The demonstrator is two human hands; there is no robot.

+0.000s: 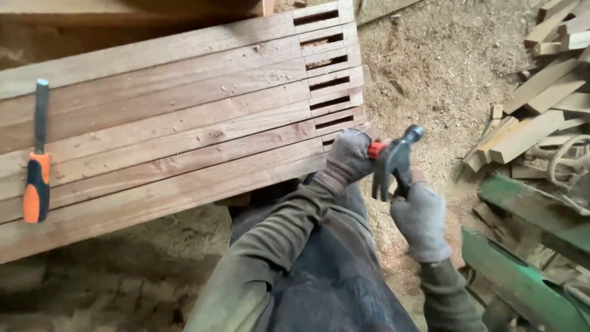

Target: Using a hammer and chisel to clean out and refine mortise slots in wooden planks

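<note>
Hammer (393,161), claw type with a dark head and a red collar, is held in front of the near end of the stacked boards (172,135), level with the lowest board's right corner. The claw points down and the round striking face points up and to the right.

Nearest to the camera, below the stacked boards, are the person's dark trousers and grey-green sleeves. The right hand (421,221), in a grey glove, is just below and right of the board stack's corner; its grip is closed around the hammer's handle. The left hand (349,157), also in a grey glove, is at the stack's right end, touching the boards' edge; its grip is closed on the hammer at the red collar.

The stacked boards are reddish timber laid side by side, with rectangular mortise slots cut near their right ends. On the left part of the stack lies a chisel (37,161) with an orange and black handle and a blue cap, well apart from both hands.

Right of the stack, the floor is covered with sawdust (430,67). Further right is a green machine frame (522,246), and beyond it a pile of timber offcuts (541,104).
</note>
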